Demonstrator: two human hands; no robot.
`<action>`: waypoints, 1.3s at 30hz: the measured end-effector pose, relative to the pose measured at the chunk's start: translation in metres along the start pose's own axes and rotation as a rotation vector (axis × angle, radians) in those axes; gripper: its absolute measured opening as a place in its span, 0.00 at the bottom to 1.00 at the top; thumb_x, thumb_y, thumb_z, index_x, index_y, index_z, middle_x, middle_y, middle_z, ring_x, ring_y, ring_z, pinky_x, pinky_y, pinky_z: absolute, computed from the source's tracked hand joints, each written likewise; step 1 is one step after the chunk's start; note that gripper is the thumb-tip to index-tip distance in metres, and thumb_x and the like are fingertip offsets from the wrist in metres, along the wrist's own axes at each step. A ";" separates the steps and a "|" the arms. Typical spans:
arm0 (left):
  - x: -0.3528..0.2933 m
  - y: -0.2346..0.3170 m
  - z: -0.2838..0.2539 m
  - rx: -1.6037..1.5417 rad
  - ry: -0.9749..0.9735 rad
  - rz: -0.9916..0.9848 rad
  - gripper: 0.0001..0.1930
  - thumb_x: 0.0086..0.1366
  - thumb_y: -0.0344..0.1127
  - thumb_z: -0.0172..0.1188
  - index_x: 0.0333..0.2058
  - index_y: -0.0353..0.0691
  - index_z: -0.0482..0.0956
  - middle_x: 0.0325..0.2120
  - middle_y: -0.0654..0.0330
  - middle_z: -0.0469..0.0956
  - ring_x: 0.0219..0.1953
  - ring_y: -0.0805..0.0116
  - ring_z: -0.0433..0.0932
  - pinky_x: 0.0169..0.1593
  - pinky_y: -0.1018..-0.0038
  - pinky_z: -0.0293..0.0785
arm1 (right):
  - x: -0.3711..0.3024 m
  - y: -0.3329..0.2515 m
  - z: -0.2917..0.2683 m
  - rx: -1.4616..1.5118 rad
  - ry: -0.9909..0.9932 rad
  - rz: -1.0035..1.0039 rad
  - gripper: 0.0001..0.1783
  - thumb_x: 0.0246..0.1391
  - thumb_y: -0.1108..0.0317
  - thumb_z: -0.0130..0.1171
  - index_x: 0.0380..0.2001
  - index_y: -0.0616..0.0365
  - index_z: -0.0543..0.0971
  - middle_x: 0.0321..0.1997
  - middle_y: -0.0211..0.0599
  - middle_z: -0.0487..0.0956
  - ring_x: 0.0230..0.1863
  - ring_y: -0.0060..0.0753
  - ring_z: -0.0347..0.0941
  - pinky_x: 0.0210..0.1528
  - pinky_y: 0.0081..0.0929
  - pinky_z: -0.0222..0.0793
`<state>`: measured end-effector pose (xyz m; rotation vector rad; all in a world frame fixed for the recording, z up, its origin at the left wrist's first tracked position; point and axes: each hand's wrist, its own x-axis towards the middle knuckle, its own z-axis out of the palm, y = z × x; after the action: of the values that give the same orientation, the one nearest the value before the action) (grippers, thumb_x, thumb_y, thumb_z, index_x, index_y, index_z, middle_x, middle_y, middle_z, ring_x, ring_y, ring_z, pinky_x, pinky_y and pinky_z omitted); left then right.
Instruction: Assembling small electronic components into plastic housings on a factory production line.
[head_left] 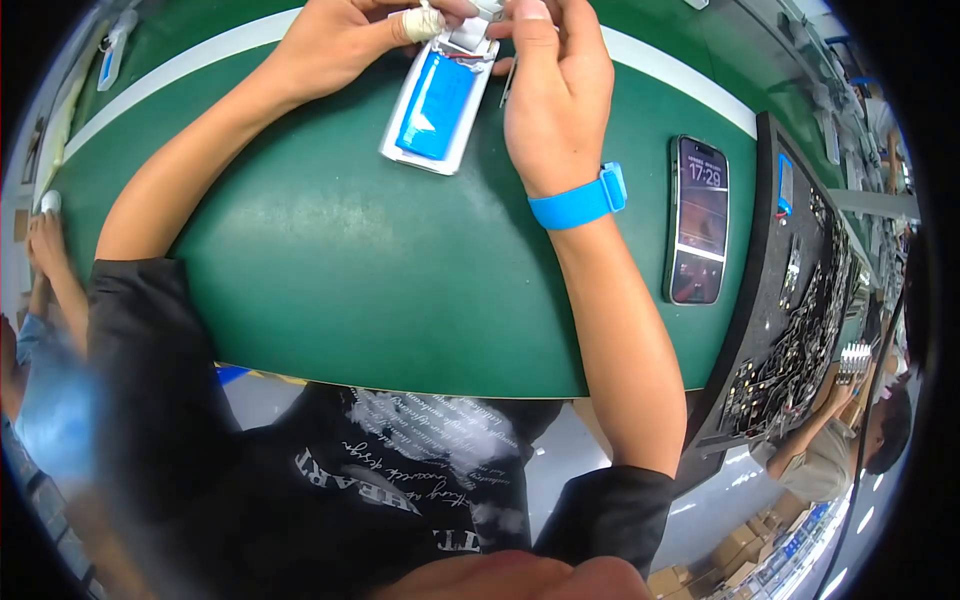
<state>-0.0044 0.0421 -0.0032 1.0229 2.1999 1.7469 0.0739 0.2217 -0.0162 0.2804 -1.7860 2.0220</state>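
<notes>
A white plastic housing [392,140] lies tilted at the far middle of the table, its inner side up. Inside it sits a blue-wrapped battery pack [436,108], with thin red and dark wires at its upper end. My left hand [340,42] is closed on the housing's far end, its thumb wrapped in whitish tape. My right hand [560,95], wearing a blue wristband, is closed against a small white part [470,36] at that end. A thin metallic strip shows below the right fingers. The fingertips are partly cut off by the upper edge.
To the right lies a phone [699,220] with a lit screen. Beyond it stands a black tray [735,330] with many small circuit boards and wires, plus another blue battery [785,183]. A similar white-and-blue unit [115,50] lies far left. Other people work at both sides.
</notes>
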 end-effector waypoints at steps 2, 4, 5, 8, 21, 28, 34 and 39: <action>-0.002 0.000 -0.004 0.031 -0.072 0.063 0.11 0.65 0.37 0.65 0.44 0.40 0.85 0.44 0.51 0.82 0.45 0.56 0.81 0.51 0.70 0.76 | 0.005 0.003 -0.003 -0.031 0.049 0.111 0.23 0.71 0.66 0.47 0.61 0.73 0.67 0.41 0.35 0.77 0.37 0.19 0.70 0.40 0.18 0.68; -0.008 -0.001 -0.005 0.060 -0.083 0.093 0.12 0.66 0.37 0.65 0.45 0.41 0.85 0.45 0.51 0.82 0.47 0.55 0.81 0.53 0.68 0.76 | 0.005 0.007 -0.005 -0.039 0.047 0.160 0.24 0.71 0.65 0.47 0.61 0.74 0.67 0.37 0.33 0.77 0.34 0.18 0.69 0.36 0.16 0.68; -0.006 -0.002 0.000 0.076 -0.067 0.129 0.11 0.66 0.34 0.64 0.44 0.37 0.85 0.42 0.53 0.82 0.45 0.60 0.81 0.51 0.71 0.76 | 0.001 0.010 -0.009 -0.086 0.080 0.109 0.24 0.71 0.63 0.47 0.60 0.73 0.68 0.39 0.34 0.77 0.34 0.20 0.70 0.35 0.19 0.69; -0.009 -0.003 0.001 0.165 0.036 0.185 0.10 0.66 0.28 0.61 0.44 0.31 0.83 0.36 0.58 0.84 0.41 0.71 0.82 0.47 0.75 0.77 | -0.005 0.003 -0.001 -0.126 0.074 -0.011 0.24 0.71 0.60 0.48 0.60 0.70 0.70 0.42 0.36 0.77 0.34 0.23 0.72 0.33 0.25 0.71; -0.022 -0.006 0.009 0.123 0.176 0.261 0.09 0.63 0.27 0.64 0.42 0.36 0.86 0.35 0.59 0.83 0.38 0.70 0.81 0.42 0.75 0.77 | -0.019 -0.007 0.011 -0.121 -0.116 0.282 0.28 0.72 0.64 0.45 0.69 0.68 0.61 0.37 0.32 0.73 0.26 0.15 0.64 0.24 0.15 0.61; -0.023 -0.003 0.013 0.087 0.172 0.375 0.09 0.61 0.31 0.65 0.39 0.36 0.87 0.31 0.56 0.83 0.33 0.66 0.80 0.37 0.73 0.75 | -0.022 -0.018 0.020 -0.186 -0.123 0.215 0.26 0.73 0.62 0.40 0.65 0.68 0.65 0.32 0.30 0.72 0.26 0.17 0.64 0.23 0.19 0.62; -0.033 0.008 0.008 0.154 0.194 0.308 0.07 0.55 0.28 0.68 0.33 0.34 0.87 0.30 0.58 0.82 0.30 0.67 0.80 0.34 0.72 0.75 | -0.027 -0.021 0.019 -0.377 -0.183 0.118 0.28 0.72 0.65 0.42 0.71 0.62 0.59 0.25 0.28 0.71 0.22 0.15 0.63 0.22 0.18 0.62; -0.034 0.011 0.007 0.326 0.272 0.338 0.07 0.52 0.31 0.69 0.30 0.36 0.87 0.27 0.60 0.82 0.28 0.65 0.80 0.31 0.71 0.74 | -0.027 -0.012 0.015 -0.555 -0.234 0.011 0.27 0.72 0.66 0.43 0.70 0.61 0.62 0.22 0.28 0.70 0.20 0.13 0.61 0.21 0.16 0.60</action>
<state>0.0291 0.0291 -0.0054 1.3697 2.6799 1.7844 0.1016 0.2031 -0.0144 0.3407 -2.4053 1.4601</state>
